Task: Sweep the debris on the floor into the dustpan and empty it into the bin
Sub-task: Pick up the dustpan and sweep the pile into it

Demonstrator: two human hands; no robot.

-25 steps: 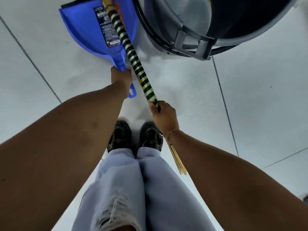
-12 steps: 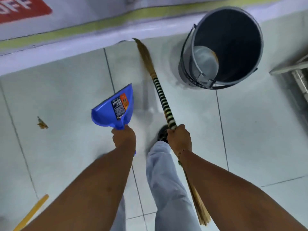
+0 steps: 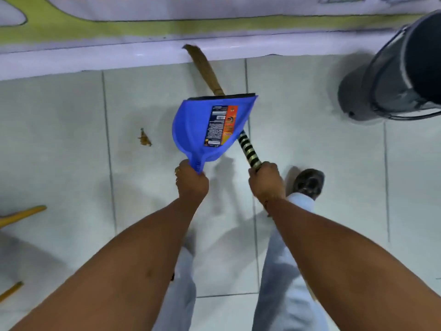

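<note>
Floor (image 3: 59, 144): I see pale tiles, one leaf (image 3: 144, 138) lying left of the dustpan (image 3: 202, 130).
Bin (image 3: 403, 75): far right, by the wall.
Left hand (image 3: 192, 181): grip closed on dustpan.
Right hand (image 3: 266, 181): grip closed on broom (image 3: 249, 150).

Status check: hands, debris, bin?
Left hand shut on dustpan, right hand shut on broom. Debris unswept, left of dustpan. Bin far right, path clear.

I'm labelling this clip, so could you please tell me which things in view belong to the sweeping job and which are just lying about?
Part of the job:
- blue dustpan, in the left hand
- broom, in the right hand
- brown debris on the floor
- grey bin

Just lying about:
- yellow sticks at the left edge
- banner along the wall
</note>
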